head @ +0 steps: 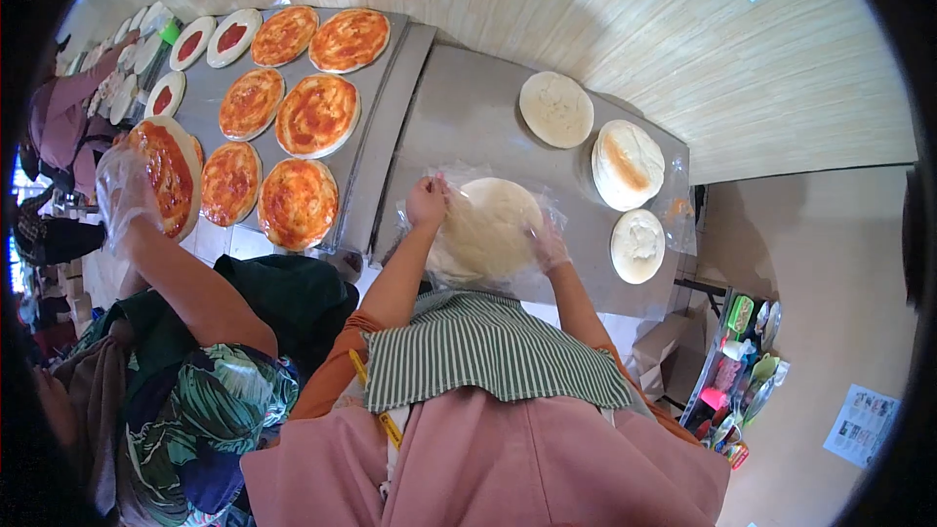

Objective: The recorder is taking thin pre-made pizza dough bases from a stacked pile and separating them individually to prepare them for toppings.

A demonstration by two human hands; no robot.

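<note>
A pale round pizza base [498, 223], or a stack of them, lies in front of me in a clear plastic bag [457, 282], near the table's front edge. My left hand [427, 203] pinches the plastic at the upper left of the base. On the right side, my right hand [549, 245] grips the edge of the base, with clear plastic over its fingers. Further off are a plain pizza base [556, 110], a browned base [628, 165] on others, and a smaller base [637, 246].
Left of me, a co-worker's plastic-gloved hand [128, 187] holds a sauced pizza base [167, 179]. Several sauced bases [318, 115] cover the neighbouring metal table [381, 88]. Plastic film [677, 208] hangs over the right table edge. A rack of utensils [732, 373] stands at right.
</note>
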